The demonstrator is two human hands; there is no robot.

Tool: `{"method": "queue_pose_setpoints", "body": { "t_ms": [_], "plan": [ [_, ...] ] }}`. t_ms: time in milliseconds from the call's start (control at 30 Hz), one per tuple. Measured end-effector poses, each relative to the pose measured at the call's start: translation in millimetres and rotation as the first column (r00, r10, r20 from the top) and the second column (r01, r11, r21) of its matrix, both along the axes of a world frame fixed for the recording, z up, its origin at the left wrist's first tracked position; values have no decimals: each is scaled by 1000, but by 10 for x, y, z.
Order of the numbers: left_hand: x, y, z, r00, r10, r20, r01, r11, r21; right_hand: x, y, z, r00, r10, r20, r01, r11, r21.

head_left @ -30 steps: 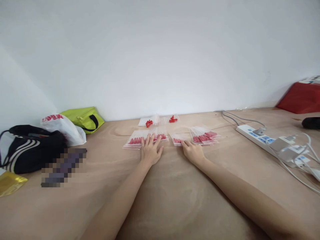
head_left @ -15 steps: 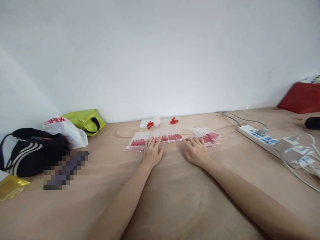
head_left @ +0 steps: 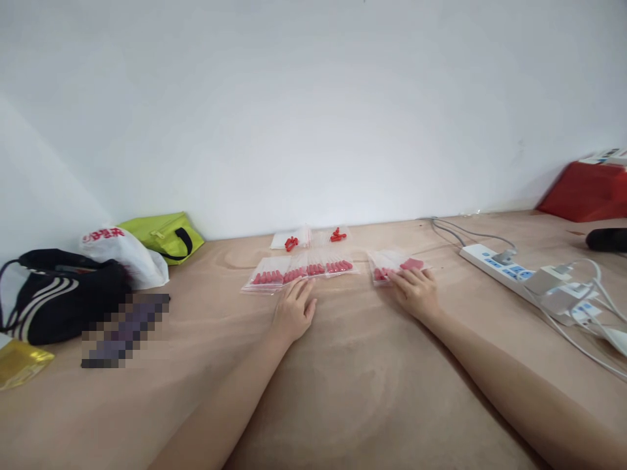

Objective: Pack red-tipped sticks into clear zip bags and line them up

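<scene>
- So, far left on the plywood tabletop [head_left: 343, 391]: a crinkly gold packet [head_left: 19, 361] at the edge, then a black bag with white stripes [head_left: 59, 297], and something blurred out just in front of it.
- Behind the black bag sits a white plastic bag with red print [head_left: 122, 251], and a lime green pouch [head_left: 164, 234] leans right up against the plain white wall [head_left: 313, 111].
- Middle of the table: a row of little clear zip bags with red pieces [head_left: 304, 269], overlapping side by side. The left hand [head_left: 294, 312] lies flat, palm down, fingers loosely spread, fingertips at the near edge of that row. It isn't gripping anything.
- Behind the row, near the wall, two more clear bags with loose red bits [head_left: 313, 236].
- A bit right, apart from the row, a small stack of the same zip bags [head_left: 396, 266]. The right hand [head_left: 416, 292] rests palm down on its near edge, fingers relaxed and flat, not curled round it.
- Further right: a white power strip [head_left: 509, 273] with adapters and grey cables trailing off.
- Far right corner: a red box [head_left: 582, 192] by the wall and a black object [head_left: 607, 239] in front of it.
</scene>
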State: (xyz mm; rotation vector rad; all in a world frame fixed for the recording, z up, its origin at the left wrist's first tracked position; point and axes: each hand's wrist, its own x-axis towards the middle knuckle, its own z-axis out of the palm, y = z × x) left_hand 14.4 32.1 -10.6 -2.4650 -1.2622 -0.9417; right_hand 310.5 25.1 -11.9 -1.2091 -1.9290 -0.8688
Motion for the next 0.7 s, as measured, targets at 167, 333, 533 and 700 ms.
{"method": "queue_pose_setpoints", "body": {
  "t_ms": [167,333,533,700],
  "plan": [
    [-18,-340,58,985,-174,-9,172,982,-73,-505,-360,16,936,315,154,-317,948,-11],
    [-1,-510,84,917,-399,15,397,908,-136,-979,-396,3,845,517,140,-513,856,-61],
    [10,-413,28,914,-391,112,399,915,-63,-987,-268,14,808,583,-79,-583,777,-238],
    [-1,-368,41,916,-399,34,396,915,78,-645,-269,-21,855,507,-113,-515,801,-304]
  ]
}}
